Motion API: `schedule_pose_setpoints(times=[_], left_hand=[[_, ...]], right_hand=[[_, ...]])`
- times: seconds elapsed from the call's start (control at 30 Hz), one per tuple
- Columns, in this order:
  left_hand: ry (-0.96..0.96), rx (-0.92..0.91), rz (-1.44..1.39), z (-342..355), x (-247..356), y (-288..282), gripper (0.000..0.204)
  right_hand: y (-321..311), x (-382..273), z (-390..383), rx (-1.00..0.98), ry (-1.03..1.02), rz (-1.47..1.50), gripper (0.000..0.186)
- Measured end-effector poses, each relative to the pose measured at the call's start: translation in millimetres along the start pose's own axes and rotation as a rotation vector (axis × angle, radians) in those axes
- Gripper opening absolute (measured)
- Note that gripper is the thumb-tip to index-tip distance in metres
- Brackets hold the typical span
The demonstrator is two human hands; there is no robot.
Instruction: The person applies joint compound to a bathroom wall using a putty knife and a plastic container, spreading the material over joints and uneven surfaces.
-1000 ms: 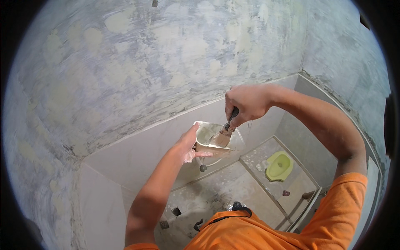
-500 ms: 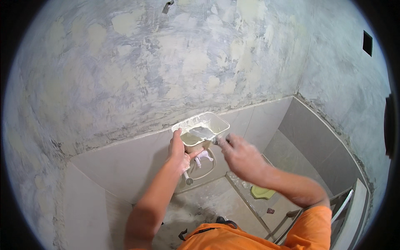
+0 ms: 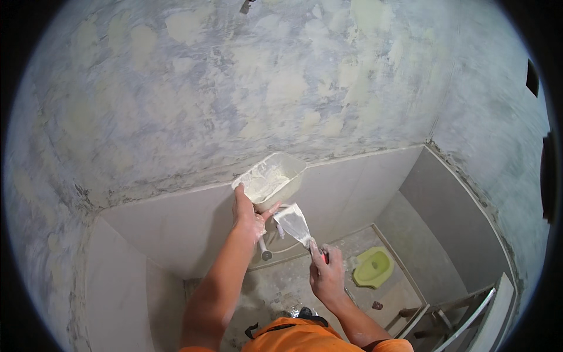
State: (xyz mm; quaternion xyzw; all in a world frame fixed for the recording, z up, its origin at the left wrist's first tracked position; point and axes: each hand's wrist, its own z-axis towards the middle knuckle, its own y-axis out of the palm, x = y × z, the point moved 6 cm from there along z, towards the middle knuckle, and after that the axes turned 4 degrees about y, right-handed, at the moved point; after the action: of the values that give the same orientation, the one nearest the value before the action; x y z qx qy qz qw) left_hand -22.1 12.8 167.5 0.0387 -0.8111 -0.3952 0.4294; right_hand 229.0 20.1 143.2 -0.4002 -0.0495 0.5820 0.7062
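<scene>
My left hand (image 3: 249,217) grips a white plastic tub (image 3: 286,192) from below and at its near left rim. Pale putty (image 3: 264,183) coats the tub's inner walls and bottom. In my right hand (image 3: 327,276) is a putty knife (image 3: 294,224) with a reddish handle, its wide blade smeared with putty along the end. The blade points up and left, just below the tub and apart from it. Putty also sticks to my left wrist and fingers.
Ahead rises a plastered wall (image 3: 205,94) with patchy filler, above a band of grey tiles (image 3: 358,182). Behind my hands is a pipe and hose fitting (image 3: 267,256). On the floor sits a green squat toilet (image 3: 373,267); a ladder-like frame (image 3: 478,320) stands lower right.
My right hand has drawn the putty knife out of the tub, down and toward me. The tub has shifted slightly left and tilts differently.
</scene>
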Motion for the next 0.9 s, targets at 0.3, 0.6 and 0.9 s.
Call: schedule_pose_setpoints(times=[0.3,0.6,0.9], left_hand=[[0.444,-0.009,0.306,-53,12,-11,0.057],[0.991,-0.24,0.792,-80,7,-19,0.045],[0.635,-0.013,0.816,-53,-11,-76,0.048]], right_hand=[[-67,9,21,0.05,0.2,0.257,0.04],[-85,-30,28,-0.077,0.06,0.172,0.038],[-56,-42,8,-0.368,0.119,0.134,0.034]])
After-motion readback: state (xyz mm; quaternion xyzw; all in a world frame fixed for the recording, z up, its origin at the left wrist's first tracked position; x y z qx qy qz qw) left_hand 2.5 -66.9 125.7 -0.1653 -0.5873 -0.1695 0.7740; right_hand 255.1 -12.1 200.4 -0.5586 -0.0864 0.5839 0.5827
